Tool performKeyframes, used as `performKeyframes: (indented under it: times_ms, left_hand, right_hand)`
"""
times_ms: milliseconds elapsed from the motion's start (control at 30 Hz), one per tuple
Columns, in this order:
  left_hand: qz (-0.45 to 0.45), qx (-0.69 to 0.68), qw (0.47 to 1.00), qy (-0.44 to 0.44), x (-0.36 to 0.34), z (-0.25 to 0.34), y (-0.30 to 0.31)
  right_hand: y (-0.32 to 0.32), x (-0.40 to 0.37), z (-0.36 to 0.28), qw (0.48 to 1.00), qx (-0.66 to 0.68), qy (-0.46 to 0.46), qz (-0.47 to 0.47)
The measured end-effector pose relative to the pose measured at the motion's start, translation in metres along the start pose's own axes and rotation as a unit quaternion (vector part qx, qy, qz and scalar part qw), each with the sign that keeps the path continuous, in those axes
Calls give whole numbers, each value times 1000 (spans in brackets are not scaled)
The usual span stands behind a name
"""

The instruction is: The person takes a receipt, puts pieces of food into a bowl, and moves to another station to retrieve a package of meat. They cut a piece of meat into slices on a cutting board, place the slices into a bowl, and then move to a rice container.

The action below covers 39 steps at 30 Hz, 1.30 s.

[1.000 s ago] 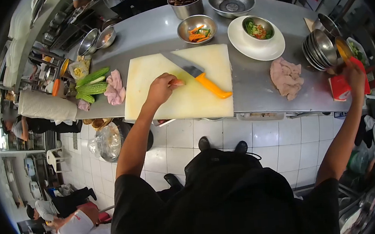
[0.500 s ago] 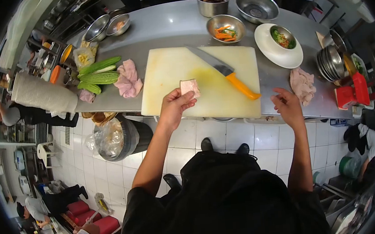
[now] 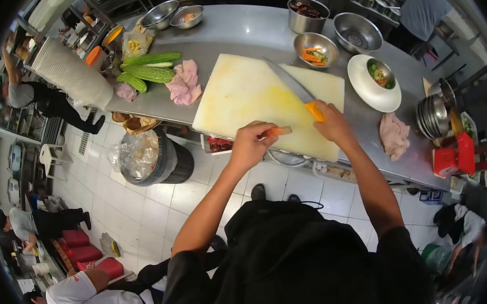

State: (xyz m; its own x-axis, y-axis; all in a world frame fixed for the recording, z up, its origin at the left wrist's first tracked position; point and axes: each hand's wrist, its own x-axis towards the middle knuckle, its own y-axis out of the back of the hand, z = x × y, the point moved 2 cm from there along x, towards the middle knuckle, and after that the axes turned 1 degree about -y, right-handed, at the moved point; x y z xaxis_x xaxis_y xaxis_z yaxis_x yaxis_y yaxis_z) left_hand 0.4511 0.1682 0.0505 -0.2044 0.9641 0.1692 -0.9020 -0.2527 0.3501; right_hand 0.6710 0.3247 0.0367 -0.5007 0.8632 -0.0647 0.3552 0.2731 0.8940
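My left hand [image 3: 253,145] pinches a small pale pink piece of meat [image 3: 279,131] between thumb and fingers, above the near edge of the cutting board. It is seen nearly edge-on. My right hand [image 3: 335,123] is closed around the orange handle of a kitchen knife [image 3: 290,81]. The blade lies over the board and points away to the upper left. Beneath both is a pale cutting board [image 3: 237,92] with yellow stains, and part of a second board shows at its right. No food is seen lying on the boards.
Left of the board are ridged green gourds [image 3: 150,73] and a pink cloth [image 3: 184,83]. A bowl of cut vegetables [image 3: 332,57], a white plate [image 3: 360,92] and another cloth [image 3: 394,137] are to the right. A lined bin [image 3: 172,164] stands below. Several people work around.
My right hand has moved left and taken hold of the knife handle. My left hand has lowered slightly and turned the meat edge-on. The camera view has shifted and tilted.
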Motion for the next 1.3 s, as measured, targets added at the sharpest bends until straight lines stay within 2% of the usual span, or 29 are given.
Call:
performKeyframes:
  times_ms: [100,200,300,333,367,467,600,700,800,933,1067,1300]
  left_hand:
    - [-22,144,977,-155,30,13,-35]
    - [-56,210,947,-238,60,11,-60]
    - [-63,190,945,-261,85,-20,-76]
    - [-65,192,944,-261,86,-28,-79]
    - [-60,201,947,-243,86,-37,-79]
    - [-11,143,978,-152,72,-35,-68]
    - [-24,97,983,-156,63,-41,-64]
    - [-77,24,992,-97,70,-51,-67]
    - [-62,-7,998,-30,63,-58,-72]
    - [-5,-2,997,-81,73,-56,-66]
    - [-50,2,993,-106,80,-61,-62]
    - [-48,-35,993,-100,76,-67,-61]
  right_hand:
    - [11,-2,9,1000,19,-17,-2]
    - [30,-19,14,997,24,-68,-41]
    - [43,-50,17,990,57,-91,-92]
    - [49,-63,9,987,75,-92,-111]
    - [58,-74,1,968,131,-146,-159]
    - [57,-92,-8,958,167,-169,-159]
    - [37,-99,-17,978,117,-129,-113]
    - [37,-104,-34,984,86,-122,-99]
    - [38,-102,-50,983,70,-140,-96]
    - [47,-104,-77,975,53,-180,-117]
    - [52,-100,-103,974,56,-188,-109]
    - [29,-96,-119,973,24,-211,-95]
